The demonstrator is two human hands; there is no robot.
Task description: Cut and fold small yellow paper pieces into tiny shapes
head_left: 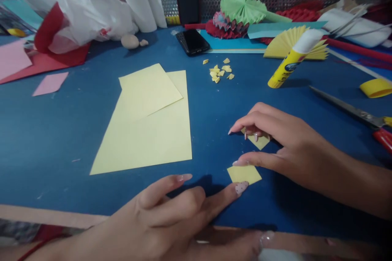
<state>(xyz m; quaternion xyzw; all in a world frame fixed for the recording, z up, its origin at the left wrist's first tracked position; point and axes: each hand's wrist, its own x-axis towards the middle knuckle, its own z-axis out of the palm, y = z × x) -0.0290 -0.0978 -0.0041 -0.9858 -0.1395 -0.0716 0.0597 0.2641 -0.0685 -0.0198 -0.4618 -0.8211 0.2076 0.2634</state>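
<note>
My left hand (171, 216) lies low at the front edge, fingers stretched out; one fingertip touches the near corner of a small yellow paper square (244, 174). My right hand (275, 142) reaches in from the right, fingers curved over a second small yellow paper piece (259, 141) and pressing it to the blue table (61, 138). Its thumb rests just above the first square. To the left lie a large pale yellow sheet (147, 142) and a smaller yellow sheet (148, 89) on top of it.
A glue stick (289, 62), yellow paper scraps (219, 72), a black phone (192, 41), scissors (352, 110) and a yellow cap (376, 87) lie about. Folded paper fans (245, 12), coloured papers and a white plastic bag (79, 8) crowd the back.
</note>
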